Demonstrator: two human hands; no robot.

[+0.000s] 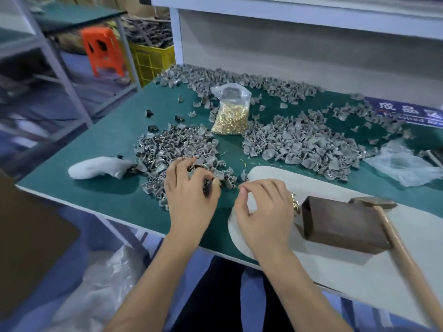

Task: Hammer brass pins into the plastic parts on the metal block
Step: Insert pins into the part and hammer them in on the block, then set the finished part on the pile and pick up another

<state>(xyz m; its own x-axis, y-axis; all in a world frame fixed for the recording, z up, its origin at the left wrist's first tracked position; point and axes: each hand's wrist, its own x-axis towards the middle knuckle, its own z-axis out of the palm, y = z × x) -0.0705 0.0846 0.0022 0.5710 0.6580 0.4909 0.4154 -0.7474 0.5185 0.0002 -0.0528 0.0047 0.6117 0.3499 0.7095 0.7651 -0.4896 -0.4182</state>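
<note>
The metal block [340,226] sits on a mat [359,271] at the bench's [115,195] right. A hammer [393,226] lies beside it; the bag of pins [231,113] stands behind, between piles of parts [299,144].

A dark green bench [119,130] carries heaps of grey plastic parts [299,144], a clear bag of golden brass pins [230,118], a white mat [359,267], a dark brown metal block [340,224] and a tan-handled hammer [402,245], with an orange stool [103,51] and yellow crate [153,61] behind.

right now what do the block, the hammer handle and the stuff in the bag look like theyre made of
Block: dark, dull brownish metal, going by its flat faces and faint sheen. Hammer handle: pale wood, smooth and matte. Bag: clear, crinkly plastic film holding shiny gold pins, probably brass.
</note>
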